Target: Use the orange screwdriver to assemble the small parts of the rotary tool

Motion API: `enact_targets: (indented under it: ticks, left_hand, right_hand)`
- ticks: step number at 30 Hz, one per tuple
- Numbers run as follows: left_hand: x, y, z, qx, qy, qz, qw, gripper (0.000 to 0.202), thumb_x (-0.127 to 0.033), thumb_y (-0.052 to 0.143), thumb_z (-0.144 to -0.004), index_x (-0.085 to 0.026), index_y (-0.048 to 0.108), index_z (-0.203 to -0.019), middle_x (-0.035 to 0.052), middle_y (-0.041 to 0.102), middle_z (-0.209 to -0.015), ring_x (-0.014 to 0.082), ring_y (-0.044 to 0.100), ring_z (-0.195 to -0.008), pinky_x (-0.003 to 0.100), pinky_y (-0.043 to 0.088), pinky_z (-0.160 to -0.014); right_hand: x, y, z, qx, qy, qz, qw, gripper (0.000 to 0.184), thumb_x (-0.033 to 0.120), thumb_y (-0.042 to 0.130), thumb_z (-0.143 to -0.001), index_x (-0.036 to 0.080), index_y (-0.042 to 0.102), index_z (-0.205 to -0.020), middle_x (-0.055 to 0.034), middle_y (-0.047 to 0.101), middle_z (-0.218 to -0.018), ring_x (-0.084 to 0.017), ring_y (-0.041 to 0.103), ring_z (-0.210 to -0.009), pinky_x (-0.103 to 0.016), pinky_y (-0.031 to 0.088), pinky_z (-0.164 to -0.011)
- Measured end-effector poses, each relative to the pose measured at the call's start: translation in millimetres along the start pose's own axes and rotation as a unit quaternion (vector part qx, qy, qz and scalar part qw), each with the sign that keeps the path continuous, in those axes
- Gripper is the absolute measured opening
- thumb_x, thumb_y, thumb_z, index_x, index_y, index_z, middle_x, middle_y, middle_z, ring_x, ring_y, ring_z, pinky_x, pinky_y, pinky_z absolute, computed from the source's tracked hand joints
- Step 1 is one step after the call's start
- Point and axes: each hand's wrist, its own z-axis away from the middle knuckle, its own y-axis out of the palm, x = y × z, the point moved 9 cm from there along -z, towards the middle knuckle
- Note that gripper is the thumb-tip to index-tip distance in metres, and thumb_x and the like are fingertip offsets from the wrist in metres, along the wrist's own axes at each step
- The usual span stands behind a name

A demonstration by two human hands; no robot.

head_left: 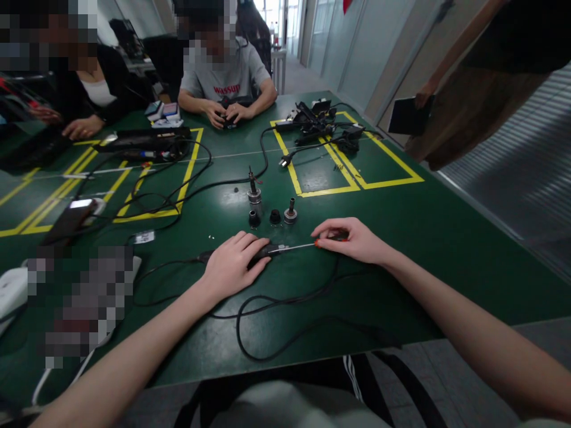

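My left hand (234,261) lies curled over a black corded tool handle (263,252) on the green table (437,238), pinning it down. My right hand (350,238) pinches a red-handled screwdriver (332,239), whose thin metal shaft (297,246) points left into the tip of the black handle. Just beyond the hands stand several small parts: a metal nozzle with a rod (254,191), a black cap (254,219), another black cap (275,217) and a small metal piece (291,213).
The tool's black cable (285,309) loops near the table's front edge. More cables, a phone (71,219) and yellow tape boxes (348,160) cover the far table. Two people sit opposite, one holding a black device (229,116); another person stands at right with a tablet (408,116).
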Motion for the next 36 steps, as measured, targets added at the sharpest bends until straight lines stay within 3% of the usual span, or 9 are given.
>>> enact_targets:
  ticks: [7, 11, 18, 27, 36]
  left_hand:
    - [1.0, 0.4, -0.2, 0.007, -0.011, 0.0, 1.0, 0.036, -0.039, 0.053, -0.104, -0.014, 0.068, -0.126, 0.0096, 0.074, -0.106, 0.0223, 0.066, -0.094, 0.037, 0.059, -0.08]
    - [1.3, 0.4, 0.1, 0.008, -0.01, 0.001, 1.0, 0.036, -0.039, 0.054, -0.103, -0.015, 0.068, -0.126, 0.01, 0.074, -0.106, 0.0227, 0.065, -0.094, 0.037, 0.059, -0.08]
    - [0.6, 0.1, 0.1, 0.007, -0.005, 0.004, 1.0, 0.036, -0.039, 0.054, -0.103, -0.014, 0.068, -0.125, 0.0101, 0.074, -0.105, 0.0229, 0.065, -0.094, 0.037, 0.059, -0.08]
    - [1.1, -1.0, 0.5, 0.004, -0.006, 0.006, 1.0, 0.036, -0.039, 0.054, -0.103, -0.014, 0.068, -0.125, 0.0097, 0.073, -0.104, 0.023, 0.065, -0.094, 0.036, 0.058, -0.08]
    - [2.3, 0.5, 0.4, 0.013, -0.01, 0.011, 1.0, 0.035, -0.039, 0.055, -0.103, -0.015, 0.068, -0.125, 0.0102, 0.073, -0.106, 0.0233, 0.065, -0.095, 0.037, 0.059, -0.081]
  right_hand:
    - [1.3, 3.4, 0.3, 0.029, 0.006, 0.044, 0.999, 0.041, 0.05, 0.058, -0.099, 0.015, 0.079, -0.096, -0.0051, 0.073, -0.074, -0.015, 0.064, -0.061, -0.028, 0.051, -0.061]
    - [1.0, 3.3, 0.7, 0.025, 0.015, 0.017, 0.999, 0.034, 0.046, 0.064, -0.094, 0.015, 0.078, -0.096, -0.0066, 0.076, -0.082, -0.016, 0.069, -0.065, -0.029, 0.055, -0.064]
    - [0.4, -1.0, 0.7, -0.005, 0.006, 0.009, 1.0, 0.031, 0.046, 0.074, -0.086, 0.017, 0.08, -0.095, -0.0053, 0.075, -0.075, -0.018, 0.068, -0.068, -0.03, 0.055, -0.065]
    - [0.8, 5.3, 0.6, 0.033, 0.007, 0.048, 0.998, 0.036, 0.047, 0.06, -0.097, 0.016, 0.079, -0.092, -0.0049, 0.073, -0.075, -0.015, 0.064, -0.061, -0.028, 0.052, -0.062]
    - [1.5, 0.5, 1.7, 0.01, 0.015, 0.016, 1.0, 0.03, 0.045, 0.071, -0.088, 0.017, 0.078, -0.094, -0.0056, 0.076, -0.074, -0.019, 0.07, -0.068, -0.03, 0.055, -0.067]
